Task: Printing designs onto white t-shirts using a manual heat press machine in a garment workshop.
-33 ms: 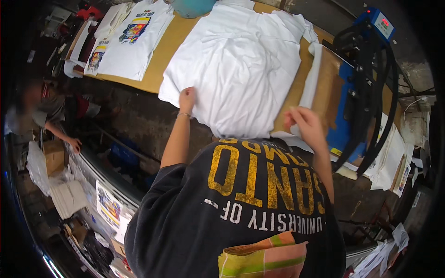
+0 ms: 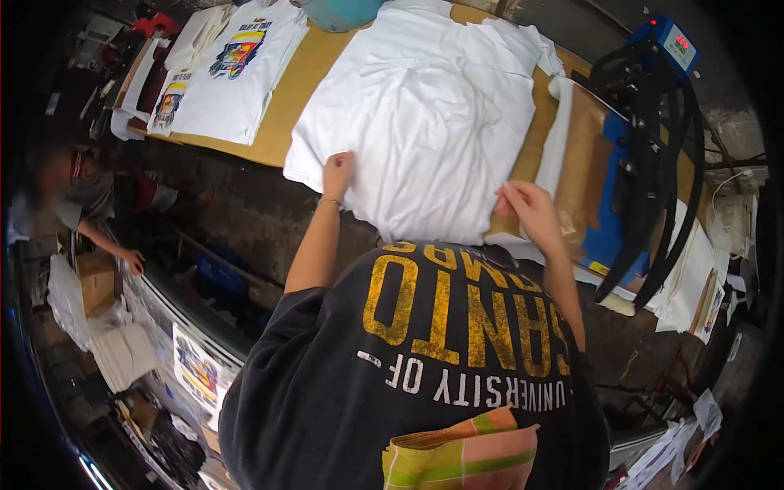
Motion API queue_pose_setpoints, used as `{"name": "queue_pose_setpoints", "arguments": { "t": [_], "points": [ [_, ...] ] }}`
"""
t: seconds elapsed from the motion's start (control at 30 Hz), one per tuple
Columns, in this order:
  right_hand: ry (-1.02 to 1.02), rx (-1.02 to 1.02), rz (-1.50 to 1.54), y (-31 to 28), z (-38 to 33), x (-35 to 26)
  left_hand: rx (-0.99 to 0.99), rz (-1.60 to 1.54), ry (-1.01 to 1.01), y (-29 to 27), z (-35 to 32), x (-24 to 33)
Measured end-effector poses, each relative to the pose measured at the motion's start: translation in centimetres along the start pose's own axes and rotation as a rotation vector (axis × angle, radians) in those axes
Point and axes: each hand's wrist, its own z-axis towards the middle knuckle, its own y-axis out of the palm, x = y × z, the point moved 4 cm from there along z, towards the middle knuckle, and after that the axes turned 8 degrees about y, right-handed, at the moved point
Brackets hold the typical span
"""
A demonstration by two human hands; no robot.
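A plain white T-shirt [image 2: 416,122] lies spread and wrinkled, its near end hanging over the table edge in front of me. My left hand [image 2: 337,174] is closed with curled fingers on the shirt's near left edge. At the right edge of the shirt, my right hand [image 2: 529,206] has its fingertips pinched together against the cloth. How much fabric is between those fingers is hard to see.
To the right stands a heat press with a blue control box [image 2: 674,45] and curved black bars [image 2: 686,163]. White printed shirts [image 2: 237,73] lie at the far left on the brown table [image 2: 282,122]. A teal rounded object [image 2: 341,12] sits at the back. Another person's hand [image 2: 132,260] is at left.
My right hand has moved left, from beside the shirt to its right edge. My left hand stays at the near left edge, and the shirt has shifted slightly to the right.
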Motion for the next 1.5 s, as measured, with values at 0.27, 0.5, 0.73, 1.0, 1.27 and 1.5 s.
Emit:
{"name": "queue_pose_setpoints", "arguments": {
  "t": [0.27,0.5,0.73,1.0,1.27,1.5],
  "points": [
    [0.185,0.608,-0.359,8.1,12.8,16.8,-0.444,0.155,0.093,-3.5,1.5,-0.3],
    [-0.009,0.818,-0.262,8.2,4.3,17.2,-0.594,-1.149,-1.016,-5.6,-4.6,-2.8],
    [0.095,0.944,0.300,6.0,-1.5,17.3,-0.754,-0.983,-0.959,-9.3,-4.0,-2.0],
    [0.458,0.181,1.225,9.5,-4.5,14.6,-0.978,-0.256,-0.605,-14.8,1.5,1.1],
    [0.094,0.353,0.874,-1.0,-3.5,6.1,-0.870,-0.729,-0.353,-15.2,9.5,6.2],
    [-0.009,0.542,0.624,-4.6,-3.1,5.1,-0.737,-0.803,-0.263,-12.6,10.9,9.3]
  ]
}}
